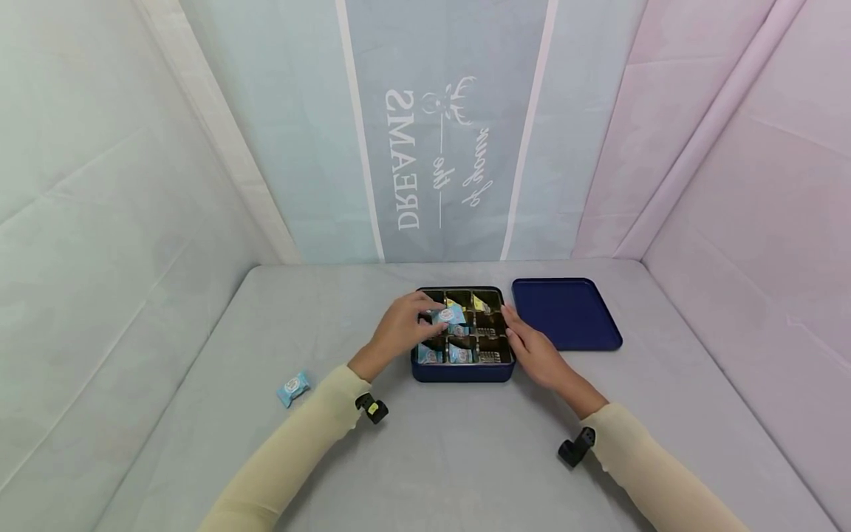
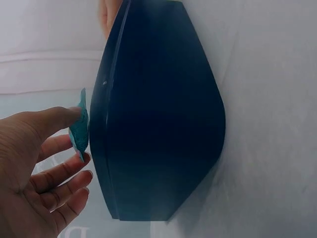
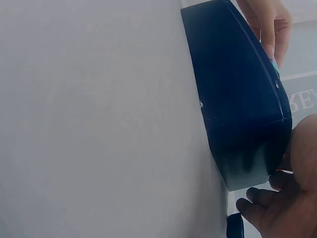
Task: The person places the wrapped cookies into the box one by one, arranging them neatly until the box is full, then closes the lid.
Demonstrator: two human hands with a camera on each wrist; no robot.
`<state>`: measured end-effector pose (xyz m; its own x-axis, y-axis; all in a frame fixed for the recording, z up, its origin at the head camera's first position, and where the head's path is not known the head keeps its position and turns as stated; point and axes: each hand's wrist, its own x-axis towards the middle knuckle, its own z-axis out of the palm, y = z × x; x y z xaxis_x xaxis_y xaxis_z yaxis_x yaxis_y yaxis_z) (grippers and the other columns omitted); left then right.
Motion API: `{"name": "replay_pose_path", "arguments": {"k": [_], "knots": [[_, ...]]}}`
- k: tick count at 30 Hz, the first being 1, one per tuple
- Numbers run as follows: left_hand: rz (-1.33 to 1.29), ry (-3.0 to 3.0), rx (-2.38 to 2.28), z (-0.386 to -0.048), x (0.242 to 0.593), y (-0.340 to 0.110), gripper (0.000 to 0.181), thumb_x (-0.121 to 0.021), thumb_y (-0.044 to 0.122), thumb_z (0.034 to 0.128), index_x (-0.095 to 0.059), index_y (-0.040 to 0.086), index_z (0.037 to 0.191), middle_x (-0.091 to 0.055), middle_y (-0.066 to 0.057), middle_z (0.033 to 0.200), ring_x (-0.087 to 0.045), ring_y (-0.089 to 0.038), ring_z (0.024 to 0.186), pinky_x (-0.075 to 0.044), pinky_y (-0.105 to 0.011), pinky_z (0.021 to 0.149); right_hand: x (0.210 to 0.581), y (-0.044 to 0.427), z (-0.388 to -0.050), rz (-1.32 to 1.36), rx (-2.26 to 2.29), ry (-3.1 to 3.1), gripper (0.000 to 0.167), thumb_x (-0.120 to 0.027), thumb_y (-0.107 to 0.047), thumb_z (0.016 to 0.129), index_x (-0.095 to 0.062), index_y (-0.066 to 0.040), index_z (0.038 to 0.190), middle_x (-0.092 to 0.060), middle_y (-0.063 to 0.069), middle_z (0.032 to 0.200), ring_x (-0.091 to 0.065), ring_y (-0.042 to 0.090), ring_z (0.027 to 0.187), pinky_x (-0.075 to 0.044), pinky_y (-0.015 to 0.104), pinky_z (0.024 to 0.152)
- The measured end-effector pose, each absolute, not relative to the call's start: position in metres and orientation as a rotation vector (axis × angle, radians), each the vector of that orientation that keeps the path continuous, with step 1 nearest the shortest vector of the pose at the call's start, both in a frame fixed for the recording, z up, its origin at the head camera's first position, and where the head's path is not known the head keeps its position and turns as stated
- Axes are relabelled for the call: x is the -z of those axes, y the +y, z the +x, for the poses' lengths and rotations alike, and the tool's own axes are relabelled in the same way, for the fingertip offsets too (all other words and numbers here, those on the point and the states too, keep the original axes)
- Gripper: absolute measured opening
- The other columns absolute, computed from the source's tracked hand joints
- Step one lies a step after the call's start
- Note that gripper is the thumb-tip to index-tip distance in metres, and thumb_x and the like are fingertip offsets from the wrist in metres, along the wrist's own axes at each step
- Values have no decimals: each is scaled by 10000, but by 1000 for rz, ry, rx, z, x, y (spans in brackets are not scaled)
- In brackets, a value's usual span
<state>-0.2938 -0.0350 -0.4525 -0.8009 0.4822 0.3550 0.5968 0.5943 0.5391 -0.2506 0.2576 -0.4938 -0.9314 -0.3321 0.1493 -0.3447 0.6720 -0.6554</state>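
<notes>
A dark blue box (image 1: 462, 373) with a black divider of several compartments stands on the grey surface. Above it, my left hand (image 1: 402, 325) pinches a light blue wrapped candy (image 1: 449, 315) between thumb and fingers; the left wrist view shows this candy (image 2: 80, 129) edge-on beside the rim. My right hand (image 1: 537, 355) rests against the box's right side with its fingers fairly straight. Light blue candies (image 1: 460, 354) lie in the front left, front middle and centre compartments. Yellow-wrapped pieces (image 1: 482, 304) show in the back ones. My left hand partly hides the left column.
Another light blue candy (image 1: 293, 389) lies on the grey surface to the left, near my left sleeve. The dark blue lid (image 1: 566, 314) lies flat right of the box. Fabric walls (image 1: 439, 244) stand behind and on both sides.
</notes>
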Motion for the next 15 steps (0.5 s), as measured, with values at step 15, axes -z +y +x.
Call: {"name": "replay_pose_path", "arguments": {"k": [15], "knots": [[-978, -2640, 910, -298, 462, -10, 357, -804, 297, 898, -756, 133, 1210, -674, 11, 1032, -594, -149, 816, -489, -285, 681, 495, 256, -251, 581, -1114, -2824, 513, -397, -126, 1112, -256, 3, 1588, -185, 162, 1661, -215, 358, 1516, -267, 590, 1161]]}}
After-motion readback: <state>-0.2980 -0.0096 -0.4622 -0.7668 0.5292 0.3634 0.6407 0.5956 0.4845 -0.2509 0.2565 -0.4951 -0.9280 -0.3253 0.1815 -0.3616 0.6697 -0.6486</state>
